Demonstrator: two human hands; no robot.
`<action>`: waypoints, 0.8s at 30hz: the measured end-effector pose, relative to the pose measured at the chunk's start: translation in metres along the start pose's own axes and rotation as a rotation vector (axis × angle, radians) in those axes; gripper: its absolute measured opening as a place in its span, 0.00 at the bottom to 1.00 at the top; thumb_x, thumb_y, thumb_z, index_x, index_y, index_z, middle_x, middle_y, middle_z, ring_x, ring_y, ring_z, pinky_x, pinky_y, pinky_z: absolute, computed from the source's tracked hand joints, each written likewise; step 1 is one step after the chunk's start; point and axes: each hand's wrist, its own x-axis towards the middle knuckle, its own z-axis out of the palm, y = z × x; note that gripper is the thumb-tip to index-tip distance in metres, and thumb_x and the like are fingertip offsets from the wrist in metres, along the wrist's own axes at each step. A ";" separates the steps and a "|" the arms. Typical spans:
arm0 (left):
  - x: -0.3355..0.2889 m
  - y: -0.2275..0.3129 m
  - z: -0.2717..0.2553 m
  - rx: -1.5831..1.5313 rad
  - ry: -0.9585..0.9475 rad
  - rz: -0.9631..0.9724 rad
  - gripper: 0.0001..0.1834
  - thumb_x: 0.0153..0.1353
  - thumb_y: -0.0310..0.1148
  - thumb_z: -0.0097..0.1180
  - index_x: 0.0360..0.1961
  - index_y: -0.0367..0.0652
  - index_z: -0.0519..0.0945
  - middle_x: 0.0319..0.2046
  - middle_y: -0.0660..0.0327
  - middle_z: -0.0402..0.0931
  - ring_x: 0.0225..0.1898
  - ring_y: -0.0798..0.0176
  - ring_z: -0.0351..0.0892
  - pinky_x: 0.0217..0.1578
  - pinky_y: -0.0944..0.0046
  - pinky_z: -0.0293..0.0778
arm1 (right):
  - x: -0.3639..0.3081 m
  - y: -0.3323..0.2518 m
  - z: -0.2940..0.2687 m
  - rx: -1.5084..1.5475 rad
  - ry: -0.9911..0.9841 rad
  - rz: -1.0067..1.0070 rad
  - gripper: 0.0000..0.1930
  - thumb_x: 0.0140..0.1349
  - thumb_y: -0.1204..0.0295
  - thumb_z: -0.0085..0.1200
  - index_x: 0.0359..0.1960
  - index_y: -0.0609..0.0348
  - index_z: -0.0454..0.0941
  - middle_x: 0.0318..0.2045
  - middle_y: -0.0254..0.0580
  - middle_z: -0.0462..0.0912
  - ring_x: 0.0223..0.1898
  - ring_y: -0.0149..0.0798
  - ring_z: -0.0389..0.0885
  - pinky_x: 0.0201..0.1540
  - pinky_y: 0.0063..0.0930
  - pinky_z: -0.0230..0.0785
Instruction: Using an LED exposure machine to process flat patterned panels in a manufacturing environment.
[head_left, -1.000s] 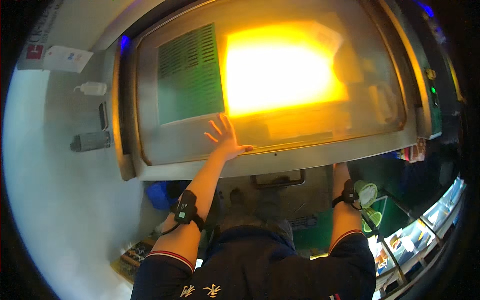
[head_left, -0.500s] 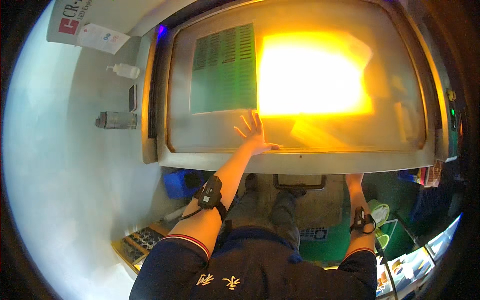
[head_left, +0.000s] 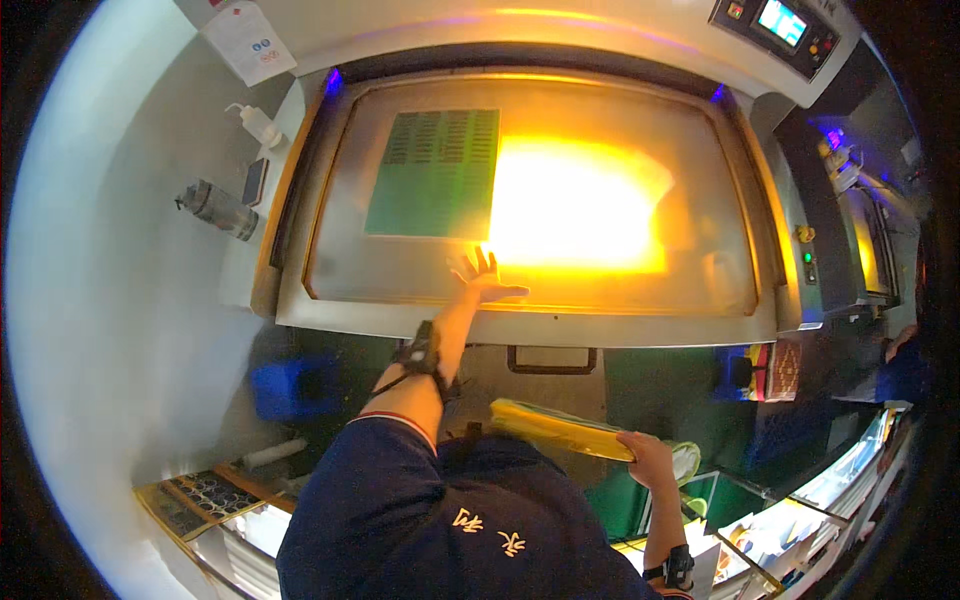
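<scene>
My left hand [head_left: 483,281] lies with its fingers spread on the film-covered bed of a large exposure machine [head_left: 400,322]. Its fingertips are close to the lower right corner of a green circuit panel [head_left: 430,190] with rows of dark slots. Beside that panel, a patch of the bed [head_left: 575,205] glares white and yellow, hiding whatever lies there. Off the machine's front edge, my right hand [head_left: 650,461] grips one end of a flat, glossy yellow sheet or thin panel [head_left: 560,428], held low before my body. What the sheet is exactly, I cannot tell.
On the left ledge are a white squeeze bottle [head_left: 260,126], a phone [head_left: 255,183] and a grey cylinder [head_left: 218,209]. A control screen [head_left: 781,23] is at upper right. Below lie a blue bin [head_left: 282,388] and racks [head_left: 205,500]. Another person's arm [head_left: 900,345] shows at far right.
My right hand has come back from under the machine's front edge and now shows a yellow sheet in its grip. The view has shifted. My left hand stays spread by the green panel.
</scene>
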 end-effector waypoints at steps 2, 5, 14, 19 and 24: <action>-0.025 0.007 0.004 -0.163 -0.114 0.075 0.71 0.41 0.72 0.62 0.74 0.40 0.41 0.75 0.47 0.34 0.76 0.47 0.32 0.71 0.40 0.30 | 0.023 -0.029 -0.031 -0.046 0.014 -0.193 0.27 0.46 0.79 0.55 0.51 0.41 0.79 0.48 0.38 0.84 0.46 0.47 0.83 0.46 0.41 0.75; -0.066 0.013 0.042 0.119 -0.297 0.402 0.53 0.50 0.63 0.62 0.72 0.51 0.55 0.73 0.49 0.47 0.72 0.50 0.52 0.68 0.46 0.54 | 0.066 -0.049 -0.048 -0.126 0.130 -0.220 0.25 0.45 0.78 0.57 0.49 0.43 0.80 0.49 0.36 0.83 0.48 0.45 0.82 0.47 0.41 0.75; -0.154 -0.143 -0.001 0.651 0.369 -0.039 0.40 0.52 0.31 0.60 0.69 0.54 0.62 0.65 0.61 0.67 0.56 0.41 0.73 0.54 0.37 0.69 | 0.266 -0.189 -0.006 -0.306 0.075 -0.470 0.30 0.56 0.72 0.55 0.64 0.45 0.67 0.68 0.36 0.65 0.68 0.45 0.64 0.68 0.48 0.58; -0.152 -0.158 -0.072 0.741 0.213 -0.177 0.41 0.58 0.32 0.59 0.71 0.63 0.57 0.72 0.70 0.54 0.65 0.43 0.63 0.65 0.34 0.57 | 0.343 -0.210 0.014 -0.300 -0.034 -0.494 0.33 0.55 0.70 0.56 0.66 0.49 0.63 0.68 0.43 0.63 0.69 0.48 0.61 0.69 0.54 0.52; -0.049 -0.137 -0.271 0.711 0.233 -0.222 0.38 0.60 0.23 0.48 0.71 0.66 0.59 0.66 0.67 0.66 0.63 0.41 0.67 0.61 0.35 0.64 | 0.560 -0.212 -0.025 0.141 0.015 -0.379 0.32 0.52 0.76 0.53 0.64 0.53 0.67 0.62 0.44 0.72 0.58 0.49 0.73 0.57 0.47 0.65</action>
